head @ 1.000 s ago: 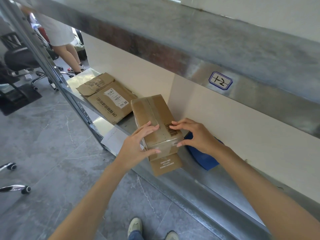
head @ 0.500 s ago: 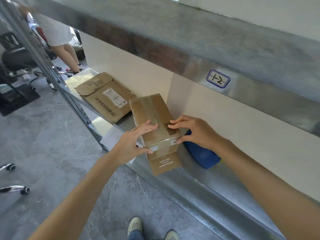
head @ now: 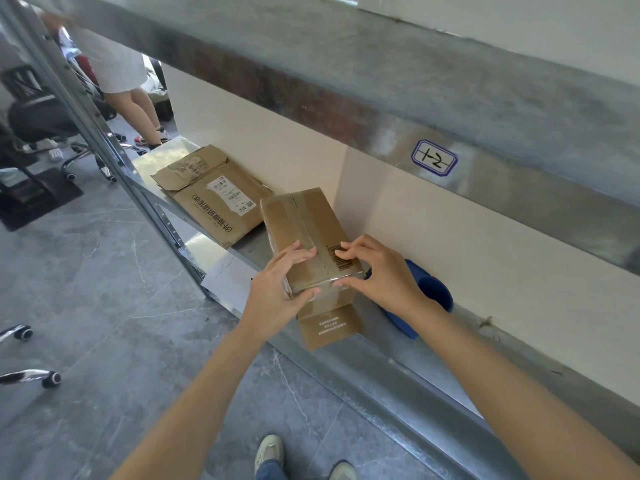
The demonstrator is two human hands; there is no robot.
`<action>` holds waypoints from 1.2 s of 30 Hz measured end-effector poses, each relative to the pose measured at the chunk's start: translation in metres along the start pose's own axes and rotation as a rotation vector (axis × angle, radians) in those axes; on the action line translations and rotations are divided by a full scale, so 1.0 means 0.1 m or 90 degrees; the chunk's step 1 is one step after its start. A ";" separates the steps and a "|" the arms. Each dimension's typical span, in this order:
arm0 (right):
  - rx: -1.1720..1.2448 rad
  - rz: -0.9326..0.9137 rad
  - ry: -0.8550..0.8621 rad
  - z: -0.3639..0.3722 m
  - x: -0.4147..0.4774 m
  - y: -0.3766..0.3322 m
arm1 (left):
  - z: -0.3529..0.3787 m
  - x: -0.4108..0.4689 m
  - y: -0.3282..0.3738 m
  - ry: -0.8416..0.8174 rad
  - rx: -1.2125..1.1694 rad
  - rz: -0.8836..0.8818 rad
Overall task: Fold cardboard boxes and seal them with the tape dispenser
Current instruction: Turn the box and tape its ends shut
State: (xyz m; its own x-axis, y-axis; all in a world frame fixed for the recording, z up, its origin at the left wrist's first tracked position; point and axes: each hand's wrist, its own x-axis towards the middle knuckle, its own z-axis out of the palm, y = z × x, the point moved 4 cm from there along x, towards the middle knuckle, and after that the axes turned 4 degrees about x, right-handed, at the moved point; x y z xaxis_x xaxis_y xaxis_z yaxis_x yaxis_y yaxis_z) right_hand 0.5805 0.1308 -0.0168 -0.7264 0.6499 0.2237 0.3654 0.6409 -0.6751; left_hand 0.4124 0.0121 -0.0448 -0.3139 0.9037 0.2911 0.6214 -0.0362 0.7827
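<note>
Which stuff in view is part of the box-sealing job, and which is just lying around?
Job:
- folded box, held at its near end by left hand and right hand
- blue tape dispenser, behind the right wrist
- flattened box, further along the shelf

Lying about:
- white paper sheet by the shelf edge
- office chair
- sticker label
- bystander

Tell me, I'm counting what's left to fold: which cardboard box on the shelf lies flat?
The white-labelled box, farther left, lies flat; the taped box between the left hand and right hand is assembled.
</note>
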 end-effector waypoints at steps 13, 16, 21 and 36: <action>0.010 0.057 0.001 0.06 0.00 -0.07 | 0.00 0.01 0.11 0.029 0.039 0.002; -0.007 0.051 0.021 0.09 -0.01 -0.08 | 0.04 0.00 0.15 0.063 0.049 -0.018; -0.014 0.020 0.008 0.05 -0.01 -0.12 | 0.04 0.00 0.16 0.092 0.055 -0.033; 0.020 -0.011 -0.002 0.04 -0.02 -0.03 | -0.07 0.03 0.12 -0.041 0.061 -0.070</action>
State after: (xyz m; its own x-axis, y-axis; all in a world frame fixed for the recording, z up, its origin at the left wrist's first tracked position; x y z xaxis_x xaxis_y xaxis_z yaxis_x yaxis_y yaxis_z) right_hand 0.5784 0.1259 -0.0184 -0.7346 0.6370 0.2335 0.3338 0.6389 -0.6931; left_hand 0.4139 0.0113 -0.0311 -0.3395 0.9254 0.1685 0.6526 0.1027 0.7507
